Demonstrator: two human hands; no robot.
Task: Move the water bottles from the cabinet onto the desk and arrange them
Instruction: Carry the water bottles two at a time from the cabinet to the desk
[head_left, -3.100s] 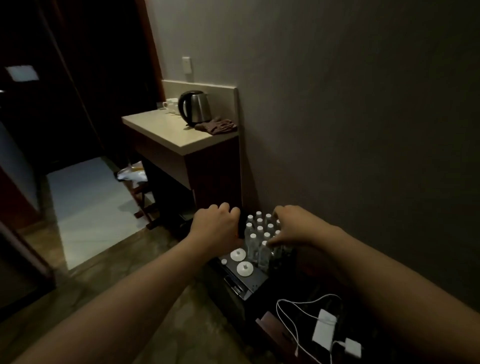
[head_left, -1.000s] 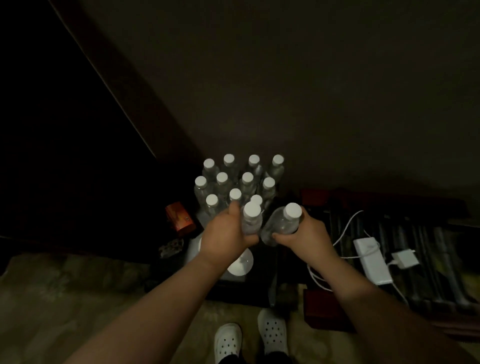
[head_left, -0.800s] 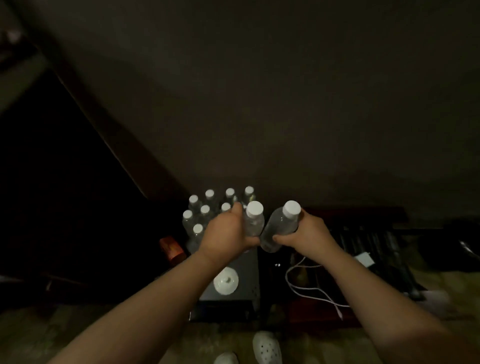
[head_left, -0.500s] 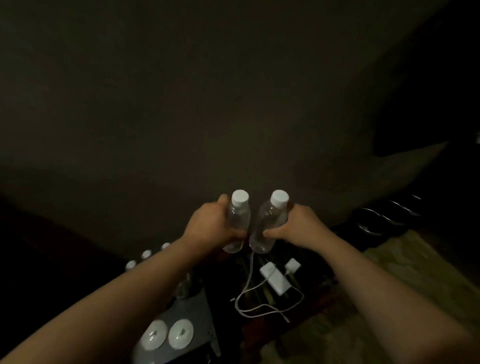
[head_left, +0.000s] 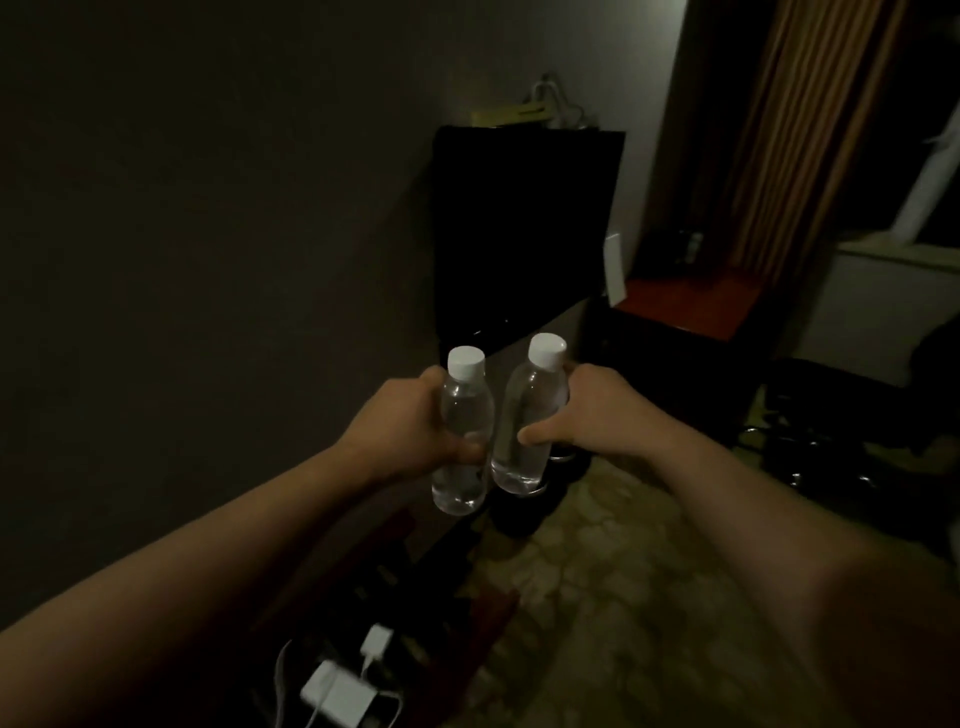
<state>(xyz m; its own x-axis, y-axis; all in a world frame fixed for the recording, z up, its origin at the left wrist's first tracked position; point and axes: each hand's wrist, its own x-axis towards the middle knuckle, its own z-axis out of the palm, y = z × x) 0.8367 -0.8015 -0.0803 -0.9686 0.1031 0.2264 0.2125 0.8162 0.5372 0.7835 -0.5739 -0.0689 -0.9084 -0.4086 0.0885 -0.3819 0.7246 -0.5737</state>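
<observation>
Two clear water bottles with white caps are held upright side by side in mid-air at the centre of the view. My left hand (head_left: 405, 434) grips the left bottle (head_left: 464, 415) around its lower body. My right hand (head_left: 587, 410) grips the right bottle (head_left: 530, 410) the same way. The two bottles nearly touch. A dark reddish desk top (head_left: 691, 301) shows at the right, beyond the bottles. The cabinet and the other bottles are out of view.
A black TV screen (head_left: 524, 228) stands against the wall ahead. White chargers and cables (head_left: 340, 696) lie on a low rack at the bottom. A dark chair base with legs (head_left: 810, 441) stands right. Patterned carpet (head_left: 597, 597) covers the floor; a curtain hangs at the far right.
Both hands lifted a bottle each away from the group on the cabinet. The view swung right, from the cabinet and wall toward the TV and desk; the bottles stay side by side.
</observation>
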